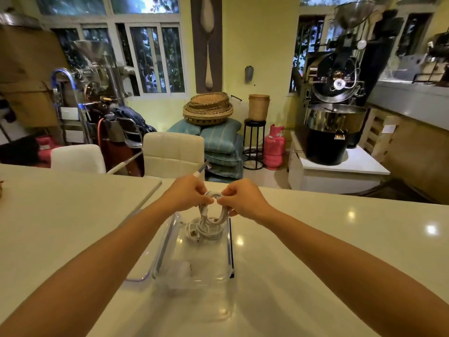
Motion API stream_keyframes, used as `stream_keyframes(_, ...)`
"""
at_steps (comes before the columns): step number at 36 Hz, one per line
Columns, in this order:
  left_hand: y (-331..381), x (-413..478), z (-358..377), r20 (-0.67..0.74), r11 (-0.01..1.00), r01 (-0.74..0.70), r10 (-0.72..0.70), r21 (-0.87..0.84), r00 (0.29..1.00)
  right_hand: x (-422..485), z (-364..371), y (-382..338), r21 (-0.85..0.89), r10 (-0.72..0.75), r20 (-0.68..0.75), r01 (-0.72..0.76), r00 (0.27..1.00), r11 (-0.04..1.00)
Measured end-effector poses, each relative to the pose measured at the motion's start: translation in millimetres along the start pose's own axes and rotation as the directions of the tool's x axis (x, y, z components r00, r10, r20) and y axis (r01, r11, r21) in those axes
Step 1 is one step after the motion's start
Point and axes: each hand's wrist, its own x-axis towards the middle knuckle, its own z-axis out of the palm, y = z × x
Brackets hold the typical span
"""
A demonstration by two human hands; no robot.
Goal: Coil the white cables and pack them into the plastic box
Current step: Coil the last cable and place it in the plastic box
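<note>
A coiled white cable (220, 211) hangs between both hands above the far end of the clear plastic box (194, 276). My left hand (185, 194) pinches the top of the coil from the left, and my right hand (239, 199) grips it from the right. Inside the box, at its far end, lies another white cable bundle (201, 231) with a plug showing. A pale blurred shape sits in the box's near left corner; I cannot tell what it is.
The box stands on a glossy white table (340, 239). Its clear lid (145, 263) with a blue seal lies under the box's left side. Two white chairs (173, 153) stand beyond the table's far edge. A white-handled tool (201, 171) sticks up behind my left hand.
</note>
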Motion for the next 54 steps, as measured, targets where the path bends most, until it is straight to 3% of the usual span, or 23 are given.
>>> stream_keyframes(10,-34.9,-16.2,25.5,0.207,0.957,0.288,-0.276,-0.031,0.939,5.2,40.0,9.3,-0.424,0.1,0.215,0.0,0.972,0.906)
stream_keyframes(17,-46.8,-18.0,46.9,0.341,0.942,0.335,-0.309,-0.018,0.888,-0.7,52.5,12.2,-0.649,0.131,0.318,0.114,0.939,0.752)
stream_keyframes(25,-43.8,-20.7,66.9,0.346,0.951,0.278,-0.307,0.131,0.886,-3.8,69.9,21.5,-0.817,0.15,0.407,0.286,0.901,0.5)
stream_keyframes(29,-44.2,-20.8,70.1,0.32,0.949,0.199,-0.273,0.247,0.907,-0.5,70.9,22.9,-0.826,0.187,0.395,0.259,0.899,0.5)
stream_keyframes(34,-44.1,-22.0,72.7,0.307,0.953,0.166,-0.242,0.253,0.921,2.7,73.7,25.7,-0.827,0.198,0.4,0.259,0.895,0.499)
stream_keyframes(54,-36.6,-27.8,69.2,0.388,0.918,0.082,-0.244,0.388,0.889,1.2,68.8,20.7,-0.782,0.196,0.478,0.314,0.856,0.538)
